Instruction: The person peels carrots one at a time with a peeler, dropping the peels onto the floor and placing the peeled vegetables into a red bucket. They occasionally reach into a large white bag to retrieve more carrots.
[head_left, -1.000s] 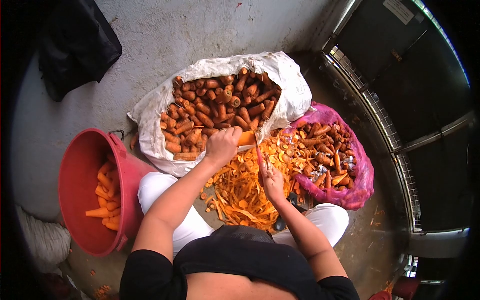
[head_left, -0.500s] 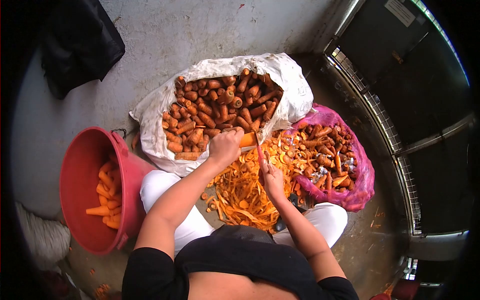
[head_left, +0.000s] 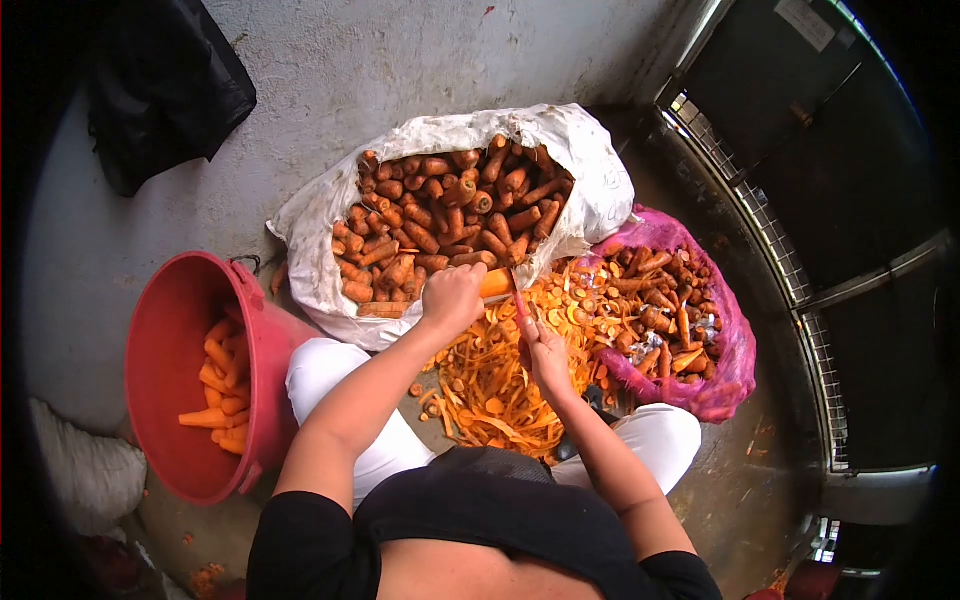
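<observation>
My left hand is closed around a peeled carrot, whose bright orange end sticks out to the right. In my right hand is a knife with a red handle; its narrow blade stands against the carrot's right end. Just beyond my hands lies an open white sack full of unpeeled carrots. Below the carrot and knife, a heap of orange peelings and cut slices spreads on the floor between my legs.
On the left a red bucket leans, with peeled carrots inside. A pink mesh sack of carrots and scraps sits on the right. A wall stands behind, a dark metal gate at right, and a black bag hangs upper left.
The whole view has shifted slightly, so things sit a little farther right. Both hands keep nearly the same pose, with the blade still at the carrot's end.
</observation>
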